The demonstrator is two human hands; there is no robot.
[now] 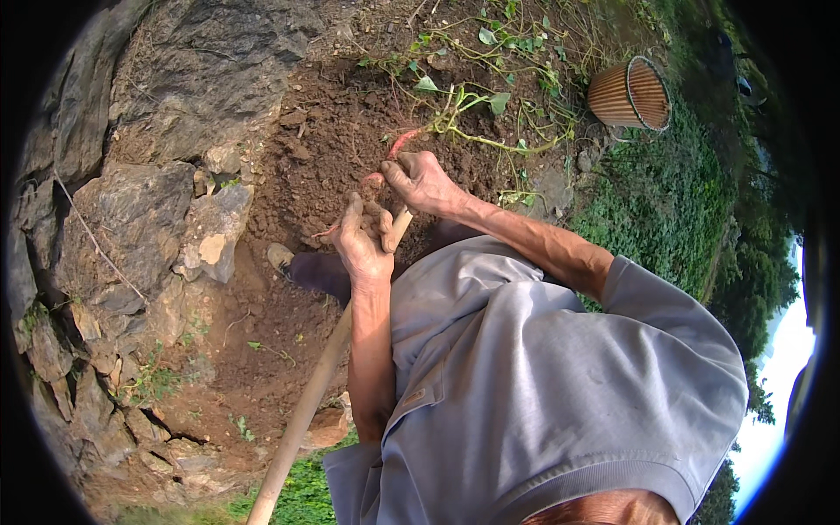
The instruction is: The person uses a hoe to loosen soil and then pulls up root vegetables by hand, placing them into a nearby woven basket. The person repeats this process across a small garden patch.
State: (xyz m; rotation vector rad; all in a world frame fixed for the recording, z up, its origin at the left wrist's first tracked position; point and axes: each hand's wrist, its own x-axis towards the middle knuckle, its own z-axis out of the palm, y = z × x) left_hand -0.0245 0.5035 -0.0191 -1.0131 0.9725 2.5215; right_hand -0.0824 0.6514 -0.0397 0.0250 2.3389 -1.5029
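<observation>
My right hand (423, 182) grips a red-skinned root, seemingly a sweet potato (404, 140), just below its cut green stems (453, 118). Close beside it, my left hand (365, 239) has curled fingers around a soil-caked part of a root (374, 178). A thin red root tail (325, 231) sticks out past the left hand. The pale end of a wooden tool handle (403, 220) lies against the left fingers; its shaft (305, 413) runs behind the left forearm. The tool's head is not visible.
Loose brown soil (308, 157) lies under the hands. Leafy vines (518, 46) trail across the ground beyond. A ribbed basket (620, 95) lies tipped at the upper right. Rock slabs (144, 216) line the left. My shoe (280, 256) stands on the dirt.
</observation>
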